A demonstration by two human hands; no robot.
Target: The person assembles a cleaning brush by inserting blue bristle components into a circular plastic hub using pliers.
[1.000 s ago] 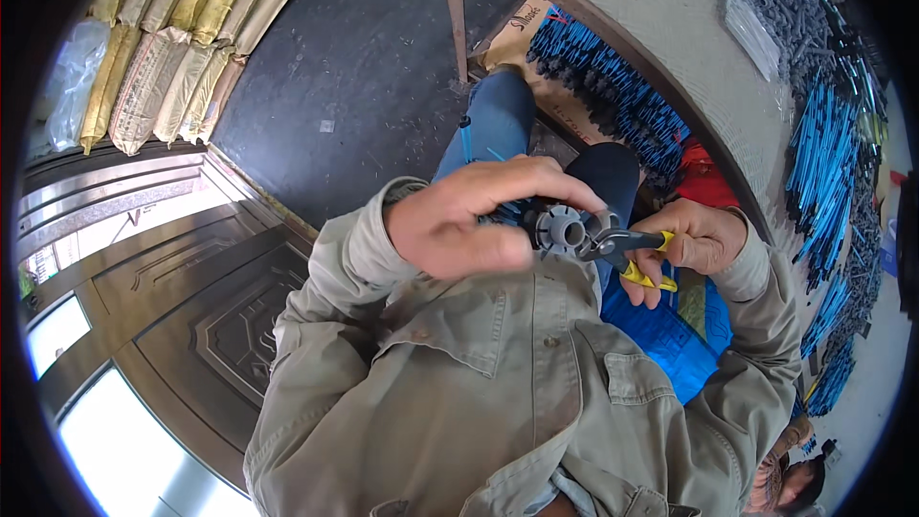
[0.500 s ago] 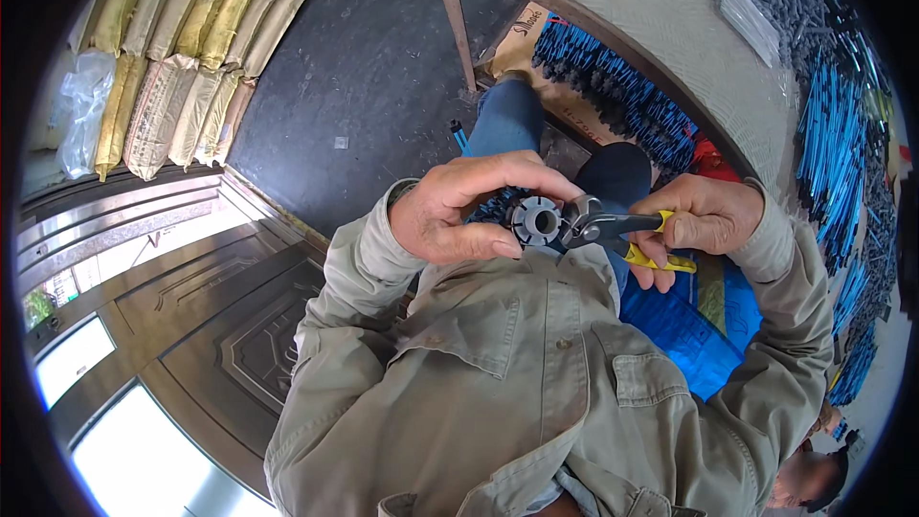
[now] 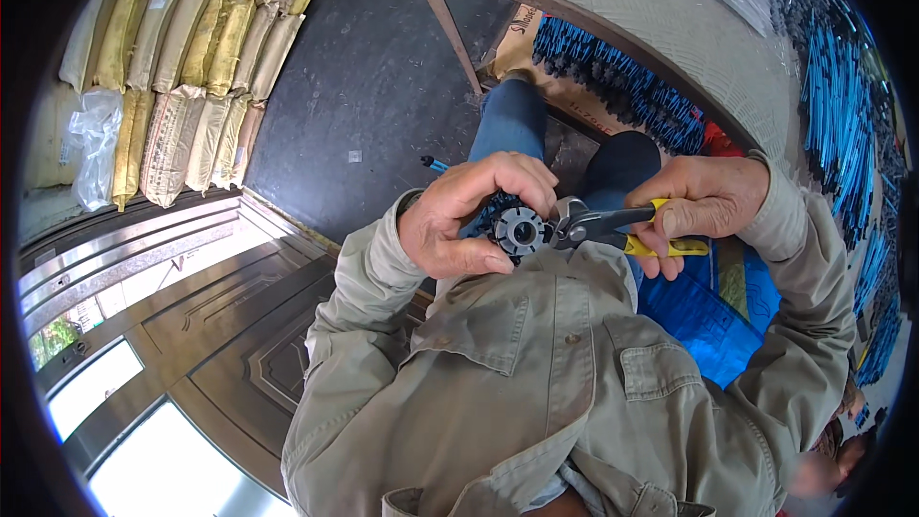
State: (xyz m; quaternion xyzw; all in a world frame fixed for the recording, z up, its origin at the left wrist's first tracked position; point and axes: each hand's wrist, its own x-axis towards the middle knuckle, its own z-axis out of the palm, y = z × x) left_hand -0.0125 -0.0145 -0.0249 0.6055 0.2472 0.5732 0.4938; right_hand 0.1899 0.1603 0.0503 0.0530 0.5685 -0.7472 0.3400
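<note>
L hand (image 3: 466, 215) clamped on slotted grey ring (image 3: 507, 229): ring sits betw. thumb, at its near left side, & bent fingers over its far side. R hand (image 3: 706, 199) wrapped round yellow handles of pliers (image 3: 616, 219); plier head just R of ring, contact can't tell. Blue plastic (image 3: 694, 316) nearer, below R hand.

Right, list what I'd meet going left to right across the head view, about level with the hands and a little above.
Stacked sacks, small pale scrap, left hand, grey slotted round part, yellow-handled pliers, right hand, blue rods at the far right.
</note>
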